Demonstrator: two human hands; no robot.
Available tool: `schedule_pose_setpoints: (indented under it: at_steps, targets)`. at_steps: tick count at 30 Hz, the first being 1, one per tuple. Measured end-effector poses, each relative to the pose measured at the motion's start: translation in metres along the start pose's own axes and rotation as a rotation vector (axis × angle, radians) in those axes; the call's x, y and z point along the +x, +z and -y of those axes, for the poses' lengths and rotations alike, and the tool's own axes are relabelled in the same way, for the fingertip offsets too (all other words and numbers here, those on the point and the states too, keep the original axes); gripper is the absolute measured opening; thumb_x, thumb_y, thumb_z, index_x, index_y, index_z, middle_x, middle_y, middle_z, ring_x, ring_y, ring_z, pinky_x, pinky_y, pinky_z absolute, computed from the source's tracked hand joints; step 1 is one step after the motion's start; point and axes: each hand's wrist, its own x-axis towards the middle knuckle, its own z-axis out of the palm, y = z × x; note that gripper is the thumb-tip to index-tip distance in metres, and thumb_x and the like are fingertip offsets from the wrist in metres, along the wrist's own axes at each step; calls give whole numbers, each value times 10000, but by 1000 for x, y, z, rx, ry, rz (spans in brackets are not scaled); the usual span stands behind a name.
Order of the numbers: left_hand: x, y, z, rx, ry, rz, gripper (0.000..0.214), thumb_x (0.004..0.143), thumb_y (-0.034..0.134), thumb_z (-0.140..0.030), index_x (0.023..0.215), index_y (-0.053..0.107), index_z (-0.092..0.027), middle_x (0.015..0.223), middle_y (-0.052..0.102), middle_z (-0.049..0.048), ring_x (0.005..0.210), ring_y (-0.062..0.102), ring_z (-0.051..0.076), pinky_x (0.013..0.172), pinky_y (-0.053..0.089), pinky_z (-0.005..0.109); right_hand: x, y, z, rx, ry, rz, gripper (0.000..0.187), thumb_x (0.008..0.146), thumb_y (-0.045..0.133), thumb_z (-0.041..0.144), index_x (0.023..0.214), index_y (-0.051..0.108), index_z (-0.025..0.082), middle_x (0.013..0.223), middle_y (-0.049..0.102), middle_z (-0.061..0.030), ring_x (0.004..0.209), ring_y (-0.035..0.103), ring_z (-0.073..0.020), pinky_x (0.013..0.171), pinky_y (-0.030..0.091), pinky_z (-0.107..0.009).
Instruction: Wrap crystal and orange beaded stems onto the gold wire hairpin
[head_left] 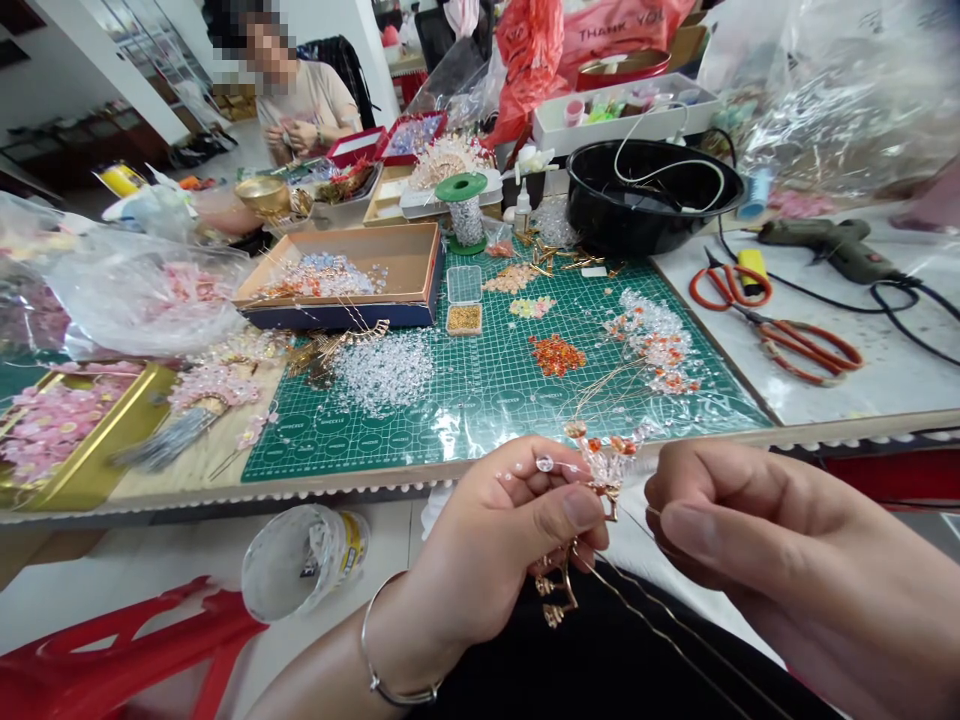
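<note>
Below the counter (225,495) edge, at 6 o'clock, left hand (495,530) fingers pinch the beaded gold ornament (604,465). Right hand (750,540) fingers close on its thin wire (660,610). Judged part-built: orange beads seated; loose bead piles (382,370) lie unused at 11 o'clock on the mat (487,400).

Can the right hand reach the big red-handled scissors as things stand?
Probably yes: the scissors lie uncovered beyond the right hand, nothing between, though its fingers pinch a wire from the beaded ornament the left hand holds.
</note>
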Motion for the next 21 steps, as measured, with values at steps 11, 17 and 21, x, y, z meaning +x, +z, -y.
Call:
schedule_pose_setpoints:
  at_steps: [11,17,21]
  targets:
    - [2,-4,0,-1,-11,6,369,761,890,-376,917,630,-166,671,681,-9,559,596,90,522,365,187,-1,-10,-13,34,-10,114,510,822,674,682,663,504,229,630,368,27,613,293,-146,536,273,-265]
    - [2,-5,0,4,-13,5,376,753,891,-386,907,626,-168,656,666,-14,558,590,90,514,351,185,-4,-9,-11,65,7,87,492,820,689,663,663,517,230,622,383,18,631,301,-153,533,277,-269]
    - [2,-5,1,-3,-6,0,376,758,888,-389,914,629,-166,659,674,-10,561,593,90,517,364,185,-3,-8,-7,-32,-17,32,506,815,694,669,647,513,229,634,398,11,643,336,-157,526,297,-266]
